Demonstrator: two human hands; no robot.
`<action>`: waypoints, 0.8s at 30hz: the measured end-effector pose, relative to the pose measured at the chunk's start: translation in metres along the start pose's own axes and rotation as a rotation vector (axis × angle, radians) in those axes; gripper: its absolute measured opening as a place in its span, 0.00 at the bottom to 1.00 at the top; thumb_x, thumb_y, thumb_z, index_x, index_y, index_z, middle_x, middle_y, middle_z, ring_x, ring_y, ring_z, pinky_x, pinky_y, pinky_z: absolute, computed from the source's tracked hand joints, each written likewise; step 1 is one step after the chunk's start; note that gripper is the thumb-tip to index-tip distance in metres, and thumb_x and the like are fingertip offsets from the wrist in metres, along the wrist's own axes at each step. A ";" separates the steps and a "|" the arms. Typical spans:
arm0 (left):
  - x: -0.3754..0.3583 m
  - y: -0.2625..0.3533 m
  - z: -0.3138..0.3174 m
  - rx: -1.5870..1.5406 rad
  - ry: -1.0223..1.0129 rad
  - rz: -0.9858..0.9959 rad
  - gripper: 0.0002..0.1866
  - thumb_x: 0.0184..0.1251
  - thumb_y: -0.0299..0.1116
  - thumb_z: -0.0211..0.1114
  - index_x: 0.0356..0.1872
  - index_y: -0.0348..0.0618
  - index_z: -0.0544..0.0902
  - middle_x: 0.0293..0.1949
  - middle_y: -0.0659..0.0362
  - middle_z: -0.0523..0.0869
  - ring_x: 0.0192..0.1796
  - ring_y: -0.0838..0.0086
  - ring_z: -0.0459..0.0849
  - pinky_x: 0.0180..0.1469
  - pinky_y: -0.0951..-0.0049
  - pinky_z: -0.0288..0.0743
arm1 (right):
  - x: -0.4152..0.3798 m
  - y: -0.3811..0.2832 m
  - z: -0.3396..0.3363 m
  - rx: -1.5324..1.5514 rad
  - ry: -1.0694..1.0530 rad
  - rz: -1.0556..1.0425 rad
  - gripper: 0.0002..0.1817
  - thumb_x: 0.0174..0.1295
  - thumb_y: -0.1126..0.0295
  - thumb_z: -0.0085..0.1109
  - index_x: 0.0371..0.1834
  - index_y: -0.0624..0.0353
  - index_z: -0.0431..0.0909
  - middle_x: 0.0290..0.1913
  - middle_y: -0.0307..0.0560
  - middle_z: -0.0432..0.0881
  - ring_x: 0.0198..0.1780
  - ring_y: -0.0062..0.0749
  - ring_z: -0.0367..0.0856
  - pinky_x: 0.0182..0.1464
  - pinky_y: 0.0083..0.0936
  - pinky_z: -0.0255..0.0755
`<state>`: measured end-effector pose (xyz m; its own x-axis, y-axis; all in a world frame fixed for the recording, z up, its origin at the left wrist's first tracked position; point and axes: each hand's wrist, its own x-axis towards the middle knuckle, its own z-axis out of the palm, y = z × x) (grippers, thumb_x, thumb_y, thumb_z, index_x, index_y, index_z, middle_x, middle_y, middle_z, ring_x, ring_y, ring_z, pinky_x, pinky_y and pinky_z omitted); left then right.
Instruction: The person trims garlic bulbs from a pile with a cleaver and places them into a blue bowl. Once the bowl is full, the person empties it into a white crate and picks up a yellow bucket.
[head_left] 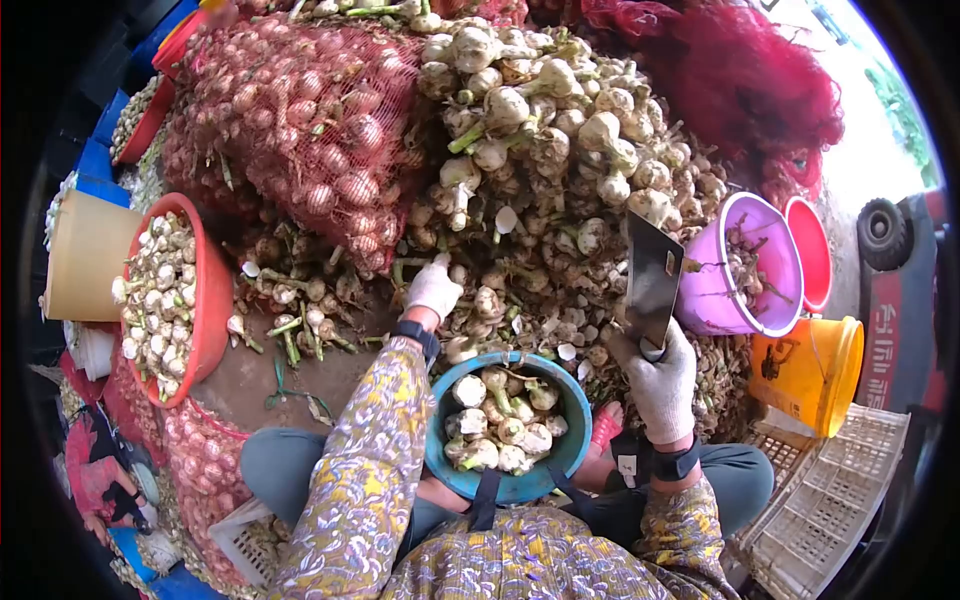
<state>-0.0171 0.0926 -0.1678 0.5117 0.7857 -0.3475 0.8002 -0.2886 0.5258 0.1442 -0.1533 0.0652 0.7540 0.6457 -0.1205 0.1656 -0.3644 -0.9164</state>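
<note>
My left hand (435, 289), in a pale glove, reaches into the near edge of a heap of garlic bulbs (540, 110) with stems and roots. Its fingers are bent together among the bulbs, and what they pinch, if anything, is hidden. In my gloved right hand (660, 380) is the handle of a cleaver (652, 280), its dark broad blade pointing up and away from me. Between my legs stands a blue bowl (436, 440) holding several trimmed garlic bulbs (510, 430).
A red mesh sack of garlic (300, 120) lies beyond my left hand. To the left stands a red basin (212, 300) of trimmed bulbs. At right are a purple bucket (706, 285), an orange bucket (840, 375) and a plastic crate (835, 500). A person (95, 465) sits far left.
</note>
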 end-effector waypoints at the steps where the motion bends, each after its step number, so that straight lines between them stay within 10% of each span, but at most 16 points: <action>1: 0.013 -0.006 0.008 0.001 -0.065 -0.079 0.30 0.51 0.41 0.70 0.57 0.43 0.77 0.47 0.40 0.85 0.53 0.45 0.82 0.55 0.55 0.76 | 0.000 0.002 -0.001 -0.001 0.011 -0.008 0.09 0.55 0.78 0.69 0.37 0.61 0.78 0.29 0.36 0.81 0.31 0.14 0.75 0.35 0.19 0.72; 6: 0.027 -0.020 0.036 -0.311 -0.141 -0.036 0.30 0.49 0.30 0.77 0.57 0.41 0.78 0.43 0.57 0.86 0.39 0.75 0.83 0.42 0.71 0.80 | 0.007 0.028 -0.005 -0.172 0.005 -0.040 0.11 0.54 0.75 0.71 0.34 0.60 0.77 0.26 0.41 0.79 0.28 0.20 0.76 0.33 0.22 0.72; 9: -0.024 0.038 -0.022 -0.423 -0.119 0.104 0.28 0.49 0.34 0.79 0.53 0.42 0.81 0.46 0.57 0.87 0.45 0.73 0.84 0.53 0.73 0.77 | 0.006 0.045 0.011 -0.373 -0.080 -0.178 0.11 0.54 0.67 0.71 0.36 0.54 0.79 0.23 0.48 0.80 0.27 0.46 0.82 0.30 0.32 0.75; 13: -0.090 0.106 -0.058 -0.412 -0.364 0.324 0.20 0.57 0.35 0.73 0.48 0.37 0.80 0.44 0.58 0.87 0.47 0.74 0.84 0.54 0.71 0.76 | 0.001 0.050 0.035 -0.576 -0.191 -0.279 0.12 0.51 0.68 0.70 0.38 0.53 0.80 0.31 0.48 0.82 0.34 0.45 0.84 0.34 0.33 0.77; 15: -0.105 0.103 -0.036 -1.148 -0.430 0.212 0.18 0.61 0.32 0.70 0.51 0.38 0.78 0.49 0.58 0.84 0.49 0.73 0.82 0.54 0.70 0.76 | -0.003 0.048 0.035 -0.622 -0.235 -0.379 0.12 0.49 0.68 0.69 0.37 0.51 0.80 0.31 0.46 0.81 0.35 0.45 0.83 0.36 0.35 0.76; 23: -0.125 0.083 -0.045 -0.337 -0.045 0.756 0.20 0.60 0.23 0.68 0.54 0.40 0.77 0.49 0.58 0.82 0.53 0.73 0.80 0.55 0.71 0.76 | -0.025 0.037 0.025 -0.639 -0.086 -0.540 0.09 0.48 0.71 0.66 0.34 0.52 0.79 0.30 0.46 0.81 0.33 0.47 0.82 0.35 0.38 0.76; 24: -0.140 0.103 -0.065 -0.467 -0.166 0.597 0.19 0.59 0.24 0.69 0.52 0.38 0.77 0.47 0.57 0.82 0.50 0.73 0.81 0.54 0.72 0.77 | -0.022 0.048 0.025 -0.647 -0.073 -0.524 0.06 0.51 0.70 0.63 0.33 0.52 0.78 0.29 0.46 0.81 0.33 0.46 0.83 0.35 0.38 0.76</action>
<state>-0.0266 -0.0120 -0.0143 0.8844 0.4667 0.0046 0.1784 -0.3473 0.9206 0.1196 -0.1686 0.0142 0.4386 0.8724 0.2156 0.8323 -0.3039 -0.4635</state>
